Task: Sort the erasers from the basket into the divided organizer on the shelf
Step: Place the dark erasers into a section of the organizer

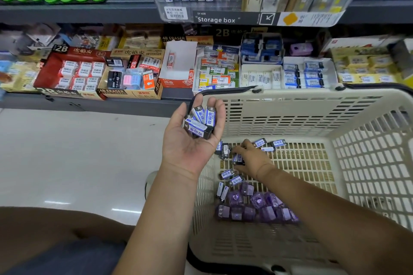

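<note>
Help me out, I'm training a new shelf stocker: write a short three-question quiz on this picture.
1. True or false: the left hand, palm up, holds several blue-and-white erasers.
2. Where is the right hand? A) on the shelf B) inside the basket, among loose erasers C) flat on the floor
3. Fill in: the wrapped erasers piled at the basket's near end are ____ in colour.

Key: 1 true; 2 B; 3 purple.
</note>
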The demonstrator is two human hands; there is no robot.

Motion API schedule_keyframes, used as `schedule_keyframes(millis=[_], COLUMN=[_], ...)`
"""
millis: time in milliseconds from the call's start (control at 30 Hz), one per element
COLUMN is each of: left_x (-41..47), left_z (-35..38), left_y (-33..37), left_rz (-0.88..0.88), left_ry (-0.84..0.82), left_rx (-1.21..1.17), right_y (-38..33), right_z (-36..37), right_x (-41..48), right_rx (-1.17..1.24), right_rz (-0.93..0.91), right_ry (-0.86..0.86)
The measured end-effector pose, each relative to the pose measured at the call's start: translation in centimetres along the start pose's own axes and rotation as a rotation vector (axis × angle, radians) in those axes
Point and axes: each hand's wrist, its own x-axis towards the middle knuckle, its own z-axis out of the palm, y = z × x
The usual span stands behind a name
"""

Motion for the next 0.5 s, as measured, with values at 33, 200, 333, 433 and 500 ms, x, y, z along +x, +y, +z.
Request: schedule_keyframes(millis=[33, 200, 333, 433, 500], left_x=[0.0, 0.3, 0.5, 0.7, 0.8], left_z=[0.0, -0.3, -0.3, -0.1, 0.1], left_y=[0.0, 0.0, -0.5, -1.0, -1.5], left_rz=[0.001, 0.007, -0.004, -0.003, -0.013], left_ry=[0.004, 0.013, 0.049, 0.062, 0.063], left_rx=[0.003, 0.006, 0.004, -0.009, 0.016], right_y=[-0.1, -0.4, -2.1, -4.4, -6.1], right_z=[0.1, -1.7, -7.4, -14.0, -18.1], right_x=[0.1, -1.1, -3.7, -6.4, -8.5], right_rx=[0.028, 0.218, 0.292, 0.416, 0.51], right_rz=[0.014, 0.033, -0.081, -0.134, -0.201], right_ry=[0.006, 0.03, 0.181, 0.379, 0.524])
